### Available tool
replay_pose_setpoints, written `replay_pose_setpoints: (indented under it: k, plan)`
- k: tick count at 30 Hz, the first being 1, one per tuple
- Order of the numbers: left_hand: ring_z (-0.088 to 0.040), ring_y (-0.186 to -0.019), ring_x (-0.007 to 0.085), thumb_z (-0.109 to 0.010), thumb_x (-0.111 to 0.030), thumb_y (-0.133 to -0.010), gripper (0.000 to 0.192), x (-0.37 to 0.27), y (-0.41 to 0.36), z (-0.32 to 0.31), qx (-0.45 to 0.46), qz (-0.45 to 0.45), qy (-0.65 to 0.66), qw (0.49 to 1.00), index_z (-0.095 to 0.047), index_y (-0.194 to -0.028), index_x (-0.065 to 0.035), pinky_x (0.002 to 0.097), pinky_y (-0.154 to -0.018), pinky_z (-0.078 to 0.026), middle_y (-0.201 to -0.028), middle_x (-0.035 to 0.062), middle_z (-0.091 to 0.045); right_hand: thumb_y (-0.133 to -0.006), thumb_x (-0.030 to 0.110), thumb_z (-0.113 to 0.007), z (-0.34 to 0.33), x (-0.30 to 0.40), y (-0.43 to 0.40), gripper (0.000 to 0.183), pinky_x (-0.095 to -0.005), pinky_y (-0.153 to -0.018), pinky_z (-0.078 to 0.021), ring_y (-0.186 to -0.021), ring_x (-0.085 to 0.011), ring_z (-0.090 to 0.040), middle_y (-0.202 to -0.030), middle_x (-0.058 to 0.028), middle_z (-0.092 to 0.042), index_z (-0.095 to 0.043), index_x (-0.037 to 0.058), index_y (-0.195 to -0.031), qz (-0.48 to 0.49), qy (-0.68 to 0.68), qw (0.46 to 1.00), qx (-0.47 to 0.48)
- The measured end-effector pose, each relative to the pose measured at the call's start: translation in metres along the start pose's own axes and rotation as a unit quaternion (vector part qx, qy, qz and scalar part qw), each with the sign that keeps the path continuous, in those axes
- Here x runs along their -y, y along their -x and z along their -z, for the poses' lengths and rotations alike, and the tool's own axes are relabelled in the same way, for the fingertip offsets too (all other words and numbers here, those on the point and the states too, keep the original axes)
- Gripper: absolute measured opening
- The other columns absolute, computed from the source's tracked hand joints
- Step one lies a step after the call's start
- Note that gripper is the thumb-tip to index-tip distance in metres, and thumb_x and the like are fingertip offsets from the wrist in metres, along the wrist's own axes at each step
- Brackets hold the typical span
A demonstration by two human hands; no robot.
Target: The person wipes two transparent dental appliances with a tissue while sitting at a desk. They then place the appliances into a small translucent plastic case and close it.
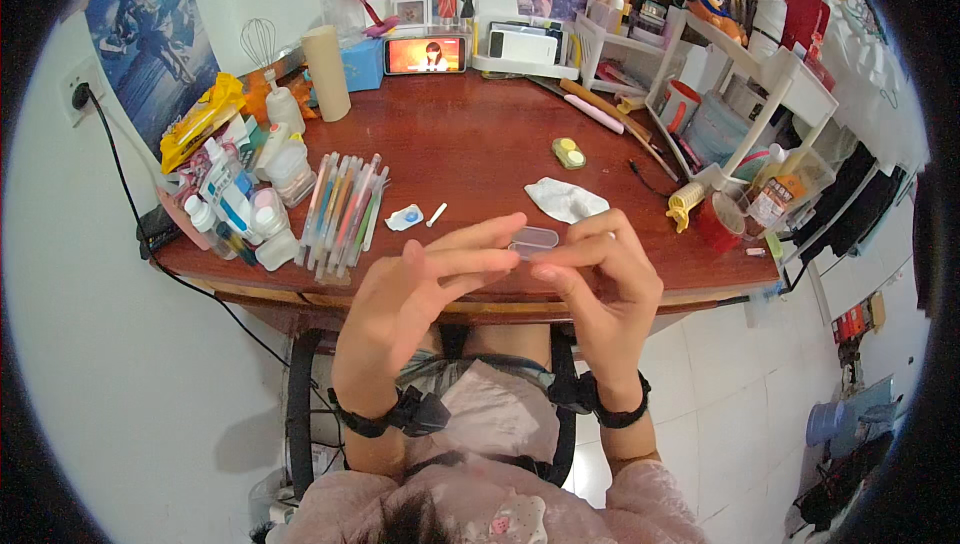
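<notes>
A small clear plastic oblong case (534,238) is held up over the front of the desk. Thumb and forefinger of my right hand (611,274) pinch its right end. My left hand (405,296) reaches in from the other side with its fingers spread and its thumb apart. Its fingertips are at the case's left end; whether they touch it I cannot tell. Beyond the right hand lies a crumpled white tissue (566,200). Past the left fingers are a torn foil lid (405,218) with a blue spot and a short white plastic stick (436,215).
Farther back sits a yellow-green contact lens case (568,153). Packed pens (341,214) and several bottles (225,203) occupy the left side. A phone (424,56) with a lit screen stands at the back. A white shelf rack (776,94) and a red cup (722,221) are on the right.
</notes>
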State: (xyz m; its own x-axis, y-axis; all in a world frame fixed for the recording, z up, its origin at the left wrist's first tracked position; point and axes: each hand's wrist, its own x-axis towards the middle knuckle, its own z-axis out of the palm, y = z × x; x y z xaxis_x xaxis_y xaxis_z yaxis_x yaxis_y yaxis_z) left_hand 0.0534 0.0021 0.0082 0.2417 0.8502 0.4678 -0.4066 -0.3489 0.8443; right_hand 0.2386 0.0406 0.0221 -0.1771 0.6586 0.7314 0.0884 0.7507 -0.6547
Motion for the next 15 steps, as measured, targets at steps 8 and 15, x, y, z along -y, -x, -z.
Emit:
replay_pose_setpoints:
  k: [8, 15]
  plan:
    - [-0.042, -0.13, 0.0403, -0.024, -0.043, -0.103, 0.069, -0.0029, -0.0024, -0.0046, -0.037, -0.016, 0.037, 0.999, -0.06, -0.112, 0.0154, 0.0478, -0.111, -0.029, -0.136, 0.0337, -0.043, -0.078, 0.001, -0.071, 0.0071, 0.0033, -0.0027, 0.005, -0.0253, -0.069, -0.041, -0.078, -0.013, -0.053, -0.083, -0.0043, -0.058, -0.069, 0.0001, -0.082, -0.084, -0.074, 0.994, 0.006]
    - [-0.043, -0.129, 0.0394, -0.025, -0.045, -0.102, 0.07, -0.0033, -0.0011, -0.0062, -0.048, -0.03, 0.006, 0.998, -0.06, -0.112, 0.0151, 0.0477, -0.11, -0.029, -0.134, 0.0336, -0.045, -0.096, 0.008, -0.05, 0.005, 0.0065, -0.0037, 0.022, -0.0213, -0.066, -0.0385, -0.077, -0.0084, -0.051, -0.089, -0.002, -0.059, -0.07, -0.0023, -0.094, -0.157, -0.196, 0.966, 0.058]
